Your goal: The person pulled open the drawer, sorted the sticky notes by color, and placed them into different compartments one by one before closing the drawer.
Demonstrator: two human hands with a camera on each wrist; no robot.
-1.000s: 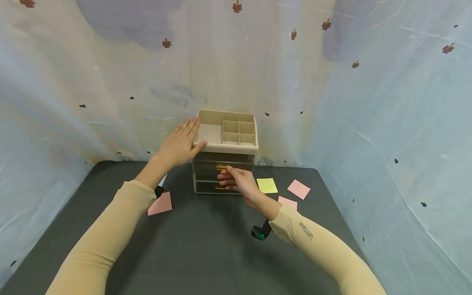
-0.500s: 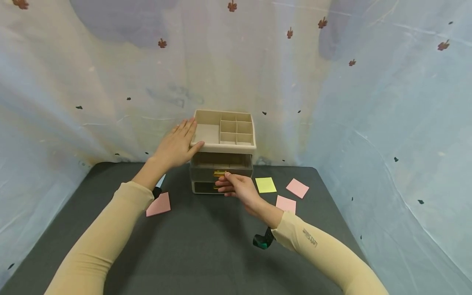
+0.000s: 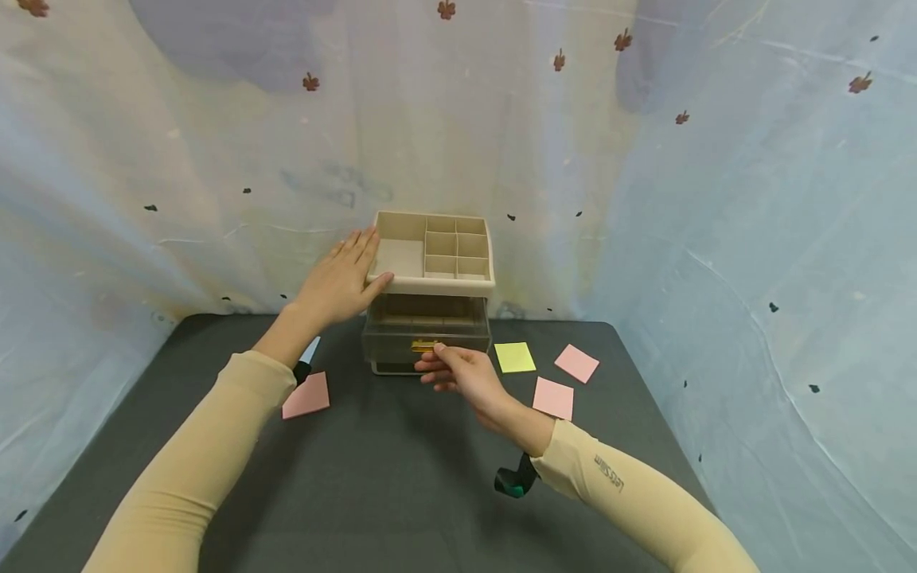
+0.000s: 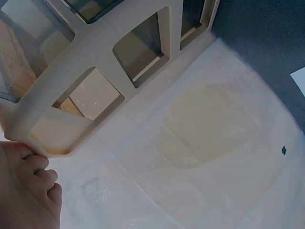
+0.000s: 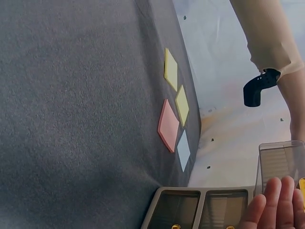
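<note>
A cream desktop organizer (image 3: 433, 285) stands at the back of the table, with an open compartment tray on top. My left hand (image 3: 337, 278) rests on its upper left edge, fingers straight and thumb at the front rim; part of that hand (image 4: 28, 191) shows in the left wrist view. With thumb and fingers my right hand (image 3: 469, 380) pinches the gold handle (image 3: 423, 346) of a clear smoky drawer (image 3: 387, 342). This drawer sticks out of the organizer's front. In the right wrist view, two other drawers (image 5: 176, 207) sit pushed in, and the fingers (image 5: 271, 205) partly hide the handle.
Right of the organizer lie a yellow sticky note pad (image 3: 514, 357) and two pink pads (image 3: 576, 363). To the left, a pink pad (image 3: 306, 395) is partly behind the left arm; the right wrist view shows yellow pads (image 5: 170, 69) and a blue pad (image 5: 184, 150) there.
The right hand has drawn the drawer outward by its handle, toward the front, from nearly flush to well out. The left hand stays on the organizer's edge.
</note>
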